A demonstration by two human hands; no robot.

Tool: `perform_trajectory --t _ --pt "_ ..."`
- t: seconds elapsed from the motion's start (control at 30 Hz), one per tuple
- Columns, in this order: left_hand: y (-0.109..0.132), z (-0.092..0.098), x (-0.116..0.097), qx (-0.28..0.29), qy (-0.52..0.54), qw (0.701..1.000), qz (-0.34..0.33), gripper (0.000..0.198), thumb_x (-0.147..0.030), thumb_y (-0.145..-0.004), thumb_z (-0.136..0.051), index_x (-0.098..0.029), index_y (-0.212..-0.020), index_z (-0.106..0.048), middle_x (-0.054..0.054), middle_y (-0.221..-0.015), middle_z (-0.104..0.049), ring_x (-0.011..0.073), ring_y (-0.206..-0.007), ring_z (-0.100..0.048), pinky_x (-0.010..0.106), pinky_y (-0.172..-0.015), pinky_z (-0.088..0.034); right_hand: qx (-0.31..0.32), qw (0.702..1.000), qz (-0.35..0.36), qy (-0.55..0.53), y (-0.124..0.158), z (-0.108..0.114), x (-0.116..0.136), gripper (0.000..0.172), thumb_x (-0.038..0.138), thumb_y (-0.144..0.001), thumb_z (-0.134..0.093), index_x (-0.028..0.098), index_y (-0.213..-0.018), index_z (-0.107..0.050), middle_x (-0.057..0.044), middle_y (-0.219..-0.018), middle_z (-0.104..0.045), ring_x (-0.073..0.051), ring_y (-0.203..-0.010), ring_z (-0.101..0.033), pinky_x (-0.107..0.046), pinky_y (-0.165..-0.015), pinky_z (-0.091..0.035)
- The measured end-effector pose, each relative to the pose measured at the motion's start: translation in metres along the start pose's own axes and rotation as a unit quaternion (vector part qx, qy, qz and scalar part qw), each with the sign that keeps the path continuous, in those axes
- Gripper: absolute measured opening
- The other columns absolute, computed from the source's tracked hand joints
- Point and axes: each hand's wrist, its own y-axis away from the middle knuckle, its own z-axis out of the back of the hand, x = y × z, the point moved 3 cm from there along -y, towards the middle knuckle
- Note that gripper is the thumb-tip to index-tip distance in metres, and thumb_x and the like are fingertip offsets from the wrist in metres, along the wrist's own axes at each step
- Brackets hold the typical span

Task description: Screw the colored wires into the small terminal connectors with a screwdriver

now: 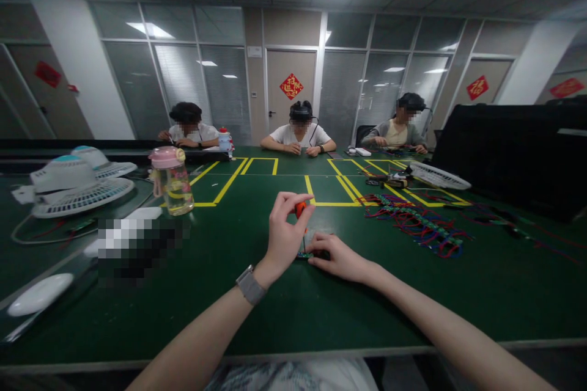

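Observation:
My left hand (288, 229) is closed around the orange handle of a screwdriver (301, 210), which stands upright with its thin shaft pointing down. The tip meets a small green circuit board (302, 255) lying on the green table. From the right, my right hand (337, 255) pinches the edge of that board with bent fingers, holding it against the tabletop. Part of the board is hidden behind my fingers, and any screw under the tip is too small to make out.
To the right lies a row of small boards with red and blue wires (413, 223). A drinking bottle (172, 183), white fans (82, 186) and a white mouse (41, 294) stand at left. Yellow tape (229, 182) marks the table. Three people sit opposite.

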Motion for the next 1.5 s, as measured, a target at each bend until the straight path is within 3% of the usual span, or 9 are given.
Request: perform_trajectory --t 0.2,0.3,0.47,0.6,0.7,0.87,1.13,1.33,1.5 --pt "-0.0008 -0.0018 0.0016 0.036 0.061 0.997 0.019 0.033 -0.027 -0.098 -0.038 -0.025 -0.121 -0.061 0.006 -0.115 -0.055 0.0153 -0.100 -0.058 0.030 -0.088 -0.049 -0.001 1.000 0.000 -0.005 -0.0007 0.0003 0.0005 0.022 0.021 -0.085 -0.062 0.016 -0.104 -0.071 -0.005 -0.090 -0.060 -0.015 -0.078 -0.058 -0.028 -0.075 -0.046" --pt "-0.0020 -0.0049 0.0050 0.062 0.110 0.991 0.046 0.032 -0.030 -0.096 -0.045 -0.023 -0.124 -0.058 0.007 -0.113 -0.061 0.0153 -0.092 -0.062 0.029 -0.080 -0.052 -0.002 1.000 0.001 -0.008 -0.0006 0.0007 0.0009 0.021 0.021 -0.086 -0.061 0.016 -0.104 -0.071 -0.006 -0.091 -0.060 -0.015 -0.080 -0.058 -0.028 -0.076 -0.046" --pt "-0.0042 -0.0004 0.0017 0.027 -0.015 0.999 -0.012 0.019 -0.029 -0.088 -0.060 -0.025 -0.105 -0.068 0.004 -0.102 -0.055 0.0153 -0.094 -0.057 0.027 -0.083 -0.048 -0.002 1.000 0.000 -0.004 0.0000 0.0001 -0.0004 0.021 0.023 -0.086 -0.061 0.017 -0.104 -0.071 -0.005 -0.092 -0.060 -0.016 -0.079 -0.058 -0.029 -0.077 -0.046" --pt "-0.0044 -0.0045 0.0014 0.089 0.035 0.995 -0.003 0.032 -0.026 -0.098 -0.040 -0.028 -0.123 -0.059 0.005 -0.120 -0.054 0.0158 -0.110 -0.056 0.030 -0.095 -0.045 -0.003 1.000 0.009 -0.011 -0.0001 0.0000 -0.0004 0.021 0.025 -0.089 -0.058 0.017 -0.105 -0.071 -0.006 -0.092 -0.061 -0.015 -0.081 -0.059 -0.028 -0.078 -0.046" --pt "-0.0037 -0.0073 0.0022 0.119 0.086 0.989 0.022 0.031 -0.027 -0.096 -0.043 -0.027 -0.125 -0.056 0.005 -0.117 -0.058 0.0151 -0.099 -0.061 0.028 -0.082 -0.051 -0.003 1.000 0.012 -0.013 -0.0001 0.0001 -0.0006 0.022 0.025 -0.090 -0.056 0.017 -0.104 -0.071 -0.006 -0.092 -0.061 -0.015 -0.082 -0.059 -0.028 -0.078 -0.047" --pt "-0.0043 0.0003 -0.0004 0.040 -0.033 0.998 -0.018 0.014 -0.029 -0.087 -0.061 -0.024 -0.098 -0.069 0.003 -0.096 -0.051 0.0142 -0.088 -0.056 0.027 -0.080 -0.048 -0.001 1.000 0.014 -0.005 0.0004 -0.0009 -0.0029 0.022 0.026 -0.091 -0.056 0.018 -0.105 -0.071 -0.006 -0.093 -0.061 -0.015 -0.081 -0.059 -0.028 -0.077 -0.047" --pt "-0.0048 -0.0046 0.0017 0.092 0.083 0.992 0.026 0.034 -0.029 -0.098 -0.037 -0.024 -0.128 -0.054 0.008 -0.119 -0.058 0.0165 -0.098 -0.062 0.030 -0.081 -0.053 -0.003 1.000 0.015 -0.006 0.0002 0.0003 -0.0010 0.022 0.027 -0.090 -0.056 0.018 -0.104 -0.071 -0.006 -0.092 -0.061 -0.015 -0.080 -0.059 -0.028 -0.076 -0.047" --pt "-0.0035 0.0005 -0.0008 0.031 -0.007 0.999 -0.011 0.020 -0.030 -0.089 -0.058 -0.024 -0.105 -0.067 0.004 -0.099 -0.057 0.0150 -0.089 -0.059 0.027 -0.077 -0.051 -0.002 1.000 0.015 -0.012 0.0003 0.0007 0.0001 0.022 0.026 -0.090 -0.056 0.017 -0.103 -0.071 -0.006 -0.090 -0.060 -0.016 -0.078 -0.058 -0.028 -0.074 -0.047" --pt "-0.0043 -0.0027 0.0018 0.057 0.051 0.997 0.006 0.032 -0.028 -0.097 -0.039 -0.024 -0.120 -0.061 0.007 -0.117 -0.056 0.0157 -0.098 -0.060 0.029 -0.081 -0.053 -0.010 1.000 0.019 -0.016 0.0009 0.0011 -0.0004 0.022 0.028 -0.090 -0.056 0.017 -0.103 -0.071 -0.006 -0.088 -0.060 -0.015 -0.076 -0.058 -0.028 -0.074 -0.046"
